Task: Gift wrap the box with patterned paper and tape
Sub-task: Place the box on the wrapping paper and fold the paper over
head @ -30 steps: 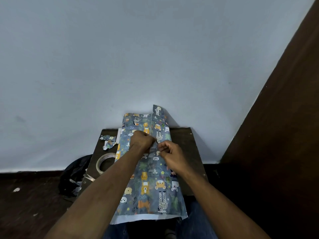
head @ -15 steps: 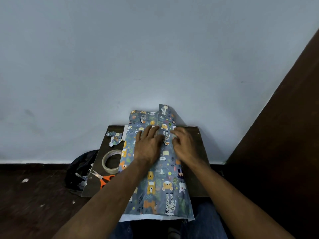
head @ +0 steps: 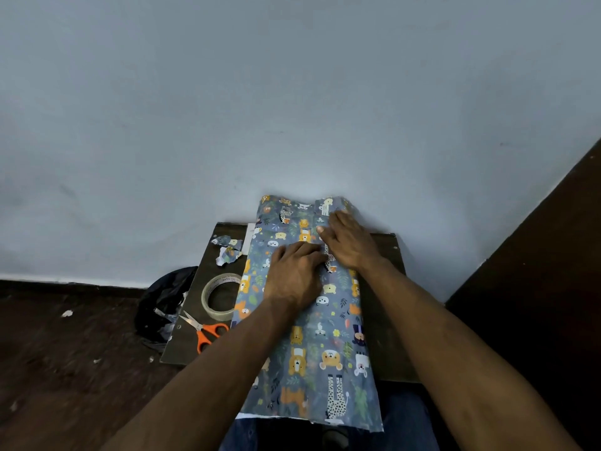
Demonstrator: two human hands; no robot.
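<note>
1. A black bag [head: 169, 301] sits on the floor well to the left of the hands, beside the desk [head: 387, 320]; its contents cannot be made out.
2. Patterned paper [head: 325, 346] lies lengthwise over the desk, folded around the box, which is hidden beneath it.
3. The left hand [head: 294, 275] and right hand [head: 349, 244] press flat on the paper, fingers spread, side by side at its overlapping seam, gripping nothing.
4. A tape roll [head: 219, 296], orange scissors [head: 205, 332] and paper scraps [head: 228, 252] lie left of the left hand.
</note>
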